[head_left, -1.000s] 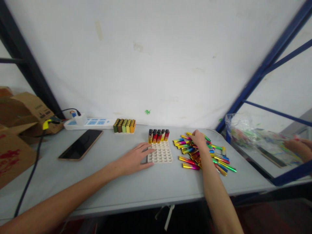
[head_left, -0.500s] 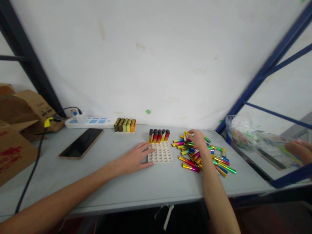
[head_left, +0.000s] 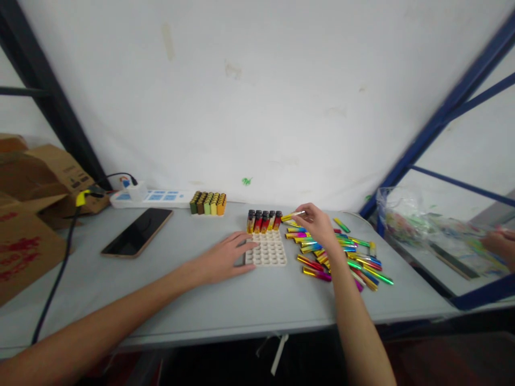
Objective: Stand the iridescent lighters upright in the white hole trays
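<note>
My left hand lies with its fingers spread at the left edge of a white grid tray and touches it. Upright lighters with black tops and red and yellow bodies fill the tray's back rows; its front holes are bare. Just right of these, my right hand pinches a shiny gold lighter, which lies nearly level and points left. Under and around my right forearm spreads a loose pile of shiny multicoloured lighters.
A second block of green, yellow and orange lighters stands by the wall. Left are a phone, a power strip and cardboard boxes. Beyond the blue frame, a plastic bag and another person's hand show.
My right hand has moved left from the pile toward the tray, bringing a gold lighter with it. My left hand stays on the tray edge.
</note>
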`<state>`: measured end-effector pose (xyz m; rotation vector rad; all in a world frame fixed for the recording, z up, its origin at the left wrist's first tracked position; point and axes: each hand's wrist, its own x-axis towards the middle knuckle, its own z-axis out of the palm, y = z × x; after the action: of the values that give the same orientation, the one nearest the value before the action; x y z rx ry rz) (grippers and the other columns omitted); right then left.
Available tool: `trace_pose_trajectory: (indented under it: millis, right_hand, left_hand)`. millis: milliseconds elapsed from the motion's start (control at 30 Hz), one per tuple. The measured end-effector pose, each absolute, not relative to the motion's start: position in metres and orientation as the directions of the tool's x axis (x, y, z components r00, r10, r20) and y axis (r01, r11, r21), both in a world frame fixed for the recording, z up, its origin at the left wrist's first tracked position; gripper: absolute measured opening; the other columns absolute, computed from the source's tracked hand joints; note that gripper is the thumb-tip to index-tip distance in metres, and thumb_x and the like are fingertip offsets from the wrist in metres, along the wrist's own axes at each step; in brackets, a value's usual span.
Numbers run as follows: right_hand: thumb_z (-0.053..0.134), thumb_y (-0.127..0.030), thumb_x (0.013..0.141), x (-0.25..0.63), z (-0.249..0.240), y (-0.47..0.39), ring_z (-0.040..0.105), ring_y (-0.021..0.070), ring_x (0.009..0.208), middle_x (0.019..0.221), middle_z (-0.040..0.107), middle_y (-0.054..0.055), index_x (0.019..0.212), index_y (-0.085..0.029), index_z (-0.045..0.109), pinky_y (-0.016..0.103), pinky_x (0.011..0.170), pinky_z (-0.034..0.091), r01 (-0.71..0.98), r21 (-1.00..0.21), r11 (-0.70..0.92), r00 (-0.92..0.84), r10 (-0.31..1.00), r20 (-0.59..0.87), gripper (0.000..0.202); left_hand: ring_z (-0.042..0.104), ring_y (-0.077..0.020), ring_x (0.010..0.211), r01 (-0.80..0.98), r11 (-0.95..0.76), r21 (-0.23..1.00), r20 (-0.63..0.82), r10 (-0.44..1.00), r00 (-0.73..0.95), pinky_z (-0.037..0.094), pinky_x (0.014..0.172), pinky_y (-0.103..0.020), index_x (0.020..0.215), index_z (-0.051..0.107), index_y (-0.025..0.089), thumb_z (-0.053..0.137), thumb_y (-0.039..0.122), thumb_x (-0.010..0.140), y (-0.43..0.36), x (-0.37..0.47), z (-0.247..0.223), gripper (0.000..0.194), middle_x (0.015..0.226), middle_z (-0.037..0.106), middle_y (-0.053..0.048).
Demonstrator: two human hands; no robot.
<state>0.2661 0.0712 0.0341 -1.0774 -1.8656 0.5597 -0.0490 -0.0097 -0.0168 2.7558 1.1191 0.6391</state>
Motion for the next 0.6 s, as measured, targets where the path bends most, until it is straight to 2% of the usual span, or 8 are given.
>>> trace_pose_trajectory:
  millis: [67, 167, 367, 600]
  right_hand:
    - [0.070, -0.047, 0.087, 0.254, 0.031, 0.067, 0.074, 0.0206, 0.085, 0.098, 0.077, 0.006, 0.105, -0.022, 0.059, 0.033, 0.075, 0.060, 0.387, -0.758, 0.524, -0.323, 0.847, 0.421, 0.032]
    - [0.070, -0.040, 0.088, 0.243, 0.023, 0.067, 0.075, 0.0195, 0.084, 0.098, 0.078, 0.005, 0.109, -0.024, 0.057, 0.034, 0.076, 0.061, 0.397, -0.754, 0.524, -0.402, 0.838, 0.370, 0.029]
    - [0.068, -0.032, 0.090, 0.231, 0.014, 0.072, 0.075, 0.0197, 0.083, 0.090, 0.077, 0.005, 0.105, -0.021, 0.066, 0.034, 0.078, 0.061, 0.473, -0.664, 0.579, -0.397, 0.813, 0.426, 0.019]
    - [0.067, -0.034, 0.092, 0.227, 0.010, 0.074, 0.075, 0.0201, 0.084, 0.094, 0.077, 0.006, 0.111, -0.022, 0.069, 0.031, 0.074, 0.062, 0.480, -0.638, 0.602, -0.394, 0.798, 0.456, 0.023]
  left_hand:
    - [0.047, -0.0306, 0.139, 0.642, -0.725, 0.248, 0.343, 0.686, 0.642, 0.040, 0.118, -0.049, 0.141, 0.057, 0.025, 0.062, 0.049, 0.098, -0.010, -0.049, -0.015, 0.049, 0.146, 0.056, -0.013]
    - [0.047, -0.0307, 0.138, 0.638, -0.726, 0.256, 0.348, 0.685, 0.640, 0.041, 0.118, -0.049, 0.140, 0.057, 0.025, 0.062, 0.048, 0.098, -0.011, -0.048, -0.014, 0.048, 0.145, 0.056, -0.012]
    - [0.047, -0.0302, 0.139, 0.650, -0.722, 0.236, 0.341, 0.688, 0.641, 0.040, 0.118, -0.048, 0.141, 0.057, 0.025, 0.063, 0.047, 0.097, -0.010, -0.049, -0.016, 0.049, 0.145, 0.055, -0.013]
    - [0.047, -0.0304, 0.137, 0.650, -0.723, 0.235, 0.336, 0.688, 0.643, 0.040, 0.118, -0.049, 0.141, 0.057, 0.024, 0.063, 0.046, 0.098, -0.011, -0.048, -0.014, 0.049, 0.143, 0.056, -0.013]
